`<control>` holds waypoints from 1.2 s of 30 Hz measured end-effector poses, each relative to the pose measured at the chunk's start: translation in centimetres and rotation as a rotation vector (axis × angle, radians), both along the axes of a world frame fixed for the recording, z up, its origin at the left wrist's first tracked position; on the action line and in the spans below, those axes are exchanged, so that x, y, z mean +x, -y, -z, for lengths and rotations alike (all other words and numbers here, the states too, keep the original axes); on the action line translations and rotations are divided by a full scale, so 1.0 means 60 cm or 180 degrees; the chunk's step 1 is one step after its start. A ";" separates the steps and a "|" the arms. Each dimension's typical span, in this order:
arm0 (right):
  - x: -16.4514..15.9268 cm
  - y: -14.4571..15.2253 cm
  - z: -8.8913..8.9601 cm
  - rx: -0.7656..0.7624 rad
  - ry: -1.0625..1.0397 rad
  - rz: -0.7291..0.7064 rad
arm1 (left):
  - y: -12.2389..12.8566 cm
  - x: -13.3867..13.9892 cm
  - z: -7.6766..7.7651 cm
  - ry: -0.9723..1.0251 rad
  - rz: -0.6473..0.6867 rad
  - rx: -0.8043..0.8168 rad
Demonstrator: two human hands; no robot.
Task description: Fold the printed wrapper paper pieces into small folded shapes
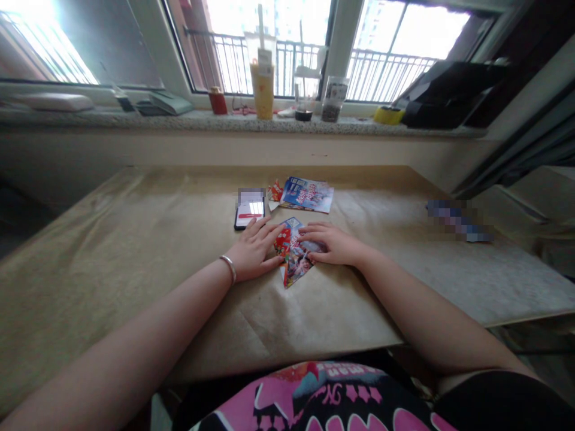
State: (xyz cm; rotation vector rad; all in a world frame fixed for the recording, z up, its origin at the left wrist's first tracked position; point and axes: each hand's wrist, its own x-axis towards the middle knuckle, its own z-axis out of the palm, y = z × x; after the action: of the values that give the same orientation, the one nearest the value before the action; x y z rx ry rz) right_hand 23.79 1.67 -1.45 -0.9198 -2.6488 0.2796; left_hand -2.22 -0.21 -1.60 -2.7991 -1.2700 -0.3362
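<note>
Left hand point(251, 252) and right hand point(336, 244), fingers loosely spread, touch opposite sides of a folded printed paper point(296, 254) on the worktop point(179, 233) near a phone point(249, 209); even pressure from both should keep folds crisp.

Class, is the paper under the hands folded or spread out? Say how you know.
Folded. The paper has a pointed, kite-like outline, unlike the rectangular sheets beyond it; the number of folds cannot be told.
</note>
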 end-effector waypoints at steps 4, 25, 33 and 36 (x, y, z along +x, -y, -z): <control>0.000 0.001 -0.001 -0.0036 -0.0038 0.0031 | -0.004 -0.007 0.001 0.0453 0.0005 0.0139; 0.010 0.000 -0.011 0.0100 -0.0007 -0.0215 | -0.009 -0.046 -0.040 -0.0088 0.0777 0.0175; 0.008 0.010 -0.021 -0.0045 0.0049 -0.0214 | -0.002 -0.036 -0.028 -0.0327 0.0571 0.0366; 0.010 0.011 -0.027 -0.0031 0.0145 -0.0273 | 0.002 -0.031 -0.028 -0.0391 0.0515 0.0445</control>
State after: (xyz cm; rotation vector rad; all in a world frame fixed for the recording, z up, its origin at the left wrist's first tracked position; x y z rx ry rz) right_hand 24.36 0.99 0.15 -0.8263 -2.7352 0.2954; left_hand -4.11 -0.31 0.09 -2.7608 -0.9597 -0.2449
